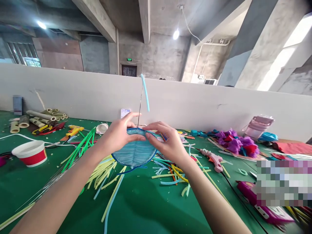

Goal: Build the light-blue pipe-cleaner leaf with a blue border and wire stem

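Between my two hands is a blue, rounded leaf-like piece (134, 151), with fine ribs, a centre line and a darker edge. My left hand (122, 131) pinches its upper left edge between thumb and fingers. On the upper right edge, my right hand (167, 138) grips with its thumb in front and fingers behind. A thin wire (139, 110) rises upright from the top of the piece, and a light blue pipe cleaner (145, 92) hangs from its upper part. Yellow and blue pipe cleaners (103, 175) lie on the table below.
On the left are a paper cup (31, 154), a yellow glue gun (73, 130), bamboo tubes (46, 115) and green pipe cleaners (80, 151). A pink glue gun (212, 158), purple and red petals (235, 143) and a magenta device (273, 208) lie right. A white partition (73, 87) stands behind.
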Demonstrator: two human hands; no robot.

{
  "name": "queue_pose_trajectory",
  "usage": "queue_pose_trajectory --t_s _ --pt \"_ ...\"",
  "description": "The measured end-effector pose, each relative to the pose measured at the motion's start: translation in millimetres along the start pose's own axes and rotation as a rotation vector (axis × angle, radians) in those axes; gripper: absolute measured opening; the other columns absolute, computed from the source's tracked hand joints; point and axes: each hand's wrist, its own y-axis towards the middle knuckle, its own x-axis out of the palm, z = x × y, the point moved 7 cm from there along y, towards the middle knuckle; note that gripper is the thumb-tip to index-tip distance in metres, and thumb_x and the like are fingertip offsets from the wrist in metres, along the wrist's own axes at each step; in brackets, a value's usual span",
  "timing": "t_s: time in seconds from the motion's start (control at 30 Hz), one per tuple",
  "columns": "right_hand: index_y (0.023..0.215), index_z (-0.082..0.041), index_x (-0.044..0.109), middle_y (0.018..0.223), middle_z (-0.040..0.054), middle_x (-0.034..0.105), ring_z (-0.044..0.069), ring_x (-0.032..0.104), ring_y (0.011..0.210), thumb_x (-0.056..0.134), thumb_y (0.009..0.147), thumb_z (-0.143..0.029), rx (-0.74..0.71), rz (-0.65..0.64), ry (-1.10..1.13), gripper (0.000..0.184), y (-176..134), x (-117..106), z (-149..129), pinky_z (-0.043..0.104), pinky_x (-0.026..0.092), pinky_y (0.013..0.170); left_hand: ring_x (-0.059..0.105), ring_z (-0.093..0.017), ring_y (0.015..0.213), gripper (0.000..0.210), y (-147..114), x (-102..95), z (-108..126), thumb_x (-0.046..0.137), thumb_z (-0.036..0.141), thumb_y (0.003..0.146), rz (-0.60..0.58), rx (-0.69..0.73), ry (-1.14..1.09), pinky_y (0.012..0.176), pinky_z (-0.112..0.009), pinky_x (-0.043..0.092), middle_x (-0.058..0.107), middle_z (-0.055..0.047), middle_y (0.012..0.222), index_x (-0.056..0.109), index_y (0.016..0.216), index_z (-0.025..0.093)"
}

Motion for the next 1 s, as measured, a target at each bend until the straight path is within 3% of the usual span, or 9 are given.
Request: queue_pose_trajectory --t_s 0.2,1.0 --pt "0.107 -0.026 0.075 0.109 0.0062 0.069 0.019 0.066 0.105 0.06 0.093 -0.023 -0.136 0.03 -0.122 0.021 -2.2 0.7 -4.7 0.038 0.052 0.094 0.073 -0.028 0.099 0.071 0.6 2.7 2.3 0.079 0.043 0.076 -0.014 -0.027 0.044 0.087 -0.037 0.052 0.079 -0.007 0.103 0.05 0.14 0.027" --pt "0.097 -0.025 0.074 0.104 0.0046 0.069 0.019 0.066 0.099 0.062 0.091 -0.022 -0.16 -0.049 -0.184 0.013 -3.1 0.4 -5.5 0.036 0.053 0.087 0.074 -0.028 0.093 0.066 0.8 13.6 5.7 0.079 0.039 0.074 -0.039 0.013 0.049 0.082 -0.036 0.054 0.078 -0.004 0.091 0.051 0.133 0.029"
